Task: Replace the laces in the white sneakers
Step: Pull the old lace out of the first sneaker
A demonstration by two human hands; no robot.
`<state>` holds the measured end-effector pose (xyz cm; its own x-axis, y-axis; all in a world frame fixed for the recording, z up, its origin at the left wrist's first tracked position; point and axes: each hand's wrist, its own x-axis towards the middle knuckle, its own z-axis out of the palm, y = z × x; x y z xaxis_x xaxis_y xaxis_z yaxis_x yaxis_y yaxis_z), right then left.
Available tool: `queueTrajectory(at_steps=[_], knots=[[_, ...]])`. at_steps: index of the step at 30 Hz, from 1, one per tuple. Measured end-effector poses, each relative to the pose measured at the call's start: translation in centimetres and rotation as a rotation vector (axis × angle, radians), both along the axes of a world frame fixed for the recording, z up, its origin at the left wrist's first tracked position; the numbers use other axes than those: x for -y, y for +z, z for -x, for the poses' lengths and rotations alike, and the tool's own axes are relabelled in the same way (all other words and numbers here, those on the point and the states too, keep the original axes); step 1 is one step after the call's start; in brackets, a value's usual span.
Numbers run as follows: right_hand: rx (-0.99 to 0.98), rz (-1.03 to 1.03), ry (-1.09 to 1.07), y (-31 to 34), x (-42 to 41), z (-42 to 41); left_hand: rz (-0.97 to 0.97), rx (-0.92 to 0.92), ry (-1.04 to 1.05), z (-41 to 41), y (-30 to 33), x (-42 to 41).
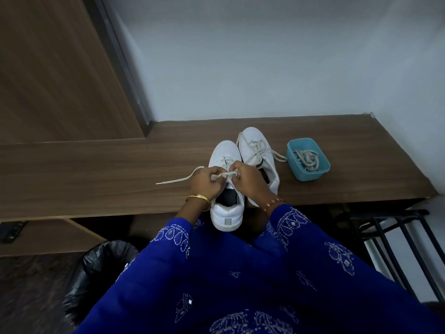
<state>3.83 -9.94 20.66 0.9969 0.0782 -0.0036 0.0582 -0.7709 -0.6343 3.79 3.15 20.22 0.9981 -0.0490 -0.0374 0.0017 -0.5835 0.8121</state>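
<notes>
Two white sneakers stand side by side on the wooden desk (96, 169), toes pointing away from me. The near left sneaker (226, 213) overhangs the desk's front edge with its heel. Both my hands work over its eyelets. My left hand (207, 183) pinches its off-white lace (179, 180), whose free end trails left across the desk. My right hand (250, 180) pinches the same lace at a loop between the hands. The right sneaker (258, 150) is laced, with loose ends lying over it and onto the desk.
A small blue tub (310, 174) holding a bundle of off-white laces (307, 159) sits right of the sneakers. A bin with a black liner (101, 266) stands below the desk at left. A black metal rack (395, 237) is at lower right. Wall behind the desk.
</notes>
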Motion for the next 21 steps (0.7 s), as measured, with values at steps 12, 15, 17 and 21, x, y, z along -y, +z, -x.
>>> queueTrajectory(at_steps=[12,15,17,21], knots=[[-0.208,-0.254,-0.232,0.0,-0.2,-1.3,0.8,-0.425,0.34,-0.2,-1.0,-0.2],[-0.372,-0.369,-0.201,1.1,-0.2,-1.5,0.874,-0.537,0.323,-0.6,-0.4,-0.8],[-0.514,-0.542,-0.259,1.8,-0.2,-1.8,0.874,-0.572,0.304,-1.2,-0.2,-1.5],[-0.703,-0.727,-0.313,3.2,0.7,-2.3,0.78,-0.598,0.292,-2.3,0.9,-2.5]])
